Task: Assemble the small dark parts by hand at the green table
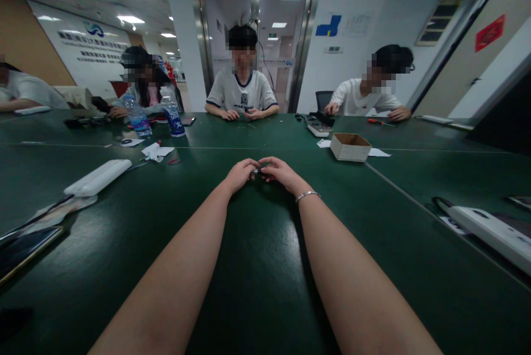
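Observation:
My two forearms stretch out over a dark green table [257,266]. My left hand [240,173] and my right hand [279,171] meet at the table's middle, fingers curled together around a small dark object [258,170] that I cannot make out. A thin silver bracelet [307,195] sits on my right wrist. Both hands rest on or just above the tabletop.
A small open cardboard box [350,146] stands ahead right, white power strips lie at left [98,177] and right [493,231]. Two water bottles [172,116] and paper scraps [156,151] are ahead left. A phone [20,252] lies near left. Several people sit across the table.

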Demonstrator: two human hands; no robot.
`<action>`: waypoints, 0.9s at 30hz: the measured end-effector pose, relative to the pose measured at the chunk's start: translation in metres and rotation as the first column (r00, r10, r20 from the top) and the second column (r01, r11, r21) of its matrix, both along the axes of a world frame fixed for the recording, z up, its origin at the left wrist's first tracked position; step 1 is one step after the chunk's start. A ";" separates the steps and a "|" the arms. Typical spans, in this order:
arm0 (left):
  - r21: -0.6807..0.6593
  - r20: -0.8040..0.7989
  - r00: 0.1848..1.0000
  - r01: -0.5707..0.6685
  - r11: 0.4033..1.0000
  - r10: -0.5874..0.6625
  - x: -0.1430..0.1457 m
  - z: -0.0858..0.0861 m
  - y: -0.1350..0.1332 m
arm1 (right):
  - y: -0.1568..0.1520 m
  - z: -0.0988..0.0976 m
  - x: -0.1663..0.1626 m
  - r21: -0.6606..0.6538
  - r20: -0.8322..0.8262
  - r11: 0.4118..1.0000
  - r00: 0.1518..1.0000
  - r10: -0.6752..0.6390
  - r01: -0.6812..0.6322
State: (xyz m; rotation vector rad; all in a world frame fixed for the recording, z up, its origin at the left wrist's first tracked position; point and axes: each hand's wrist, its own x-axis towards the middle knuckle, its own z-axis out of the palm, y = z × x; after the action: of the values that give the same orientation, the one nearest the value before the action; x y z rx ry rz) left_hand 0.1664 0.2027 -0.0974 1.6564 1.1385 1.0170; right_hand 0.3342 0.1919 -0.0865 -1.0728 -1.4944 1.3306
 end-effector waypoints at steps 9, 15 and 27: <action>0.036 -0.018 0.999 0.050 0.998 -0.049 -0.001 0.000 -0.002 | 0.000 0.000 0.000 0.013 -0.003 1.000 1.000 0.020 -0.020; 0.042 -0.030 0.999 0.024 0.999 -0.023 -0.003 -0.001 0.001 | 0.000 0.000 -0.001 0.007 0.009 1.000 1.000 -0.004 0.004; 0.116 -0.073 0.997 -0.007 0.993 0.016 -0.003 -0.007 0.003 | 0.000 -0.002 0.000 0.041 -0.010 0.998 0.999 0.048 -0.048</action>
State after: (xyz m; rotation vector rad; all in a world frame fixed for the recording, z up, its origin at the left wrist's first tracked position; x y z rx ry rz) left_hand 0.1638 0.2055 -0.1044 1.7941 1.1576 1.0537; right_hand 0.3343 0.1914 -0.0885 -1.0077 -1.5410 1.3319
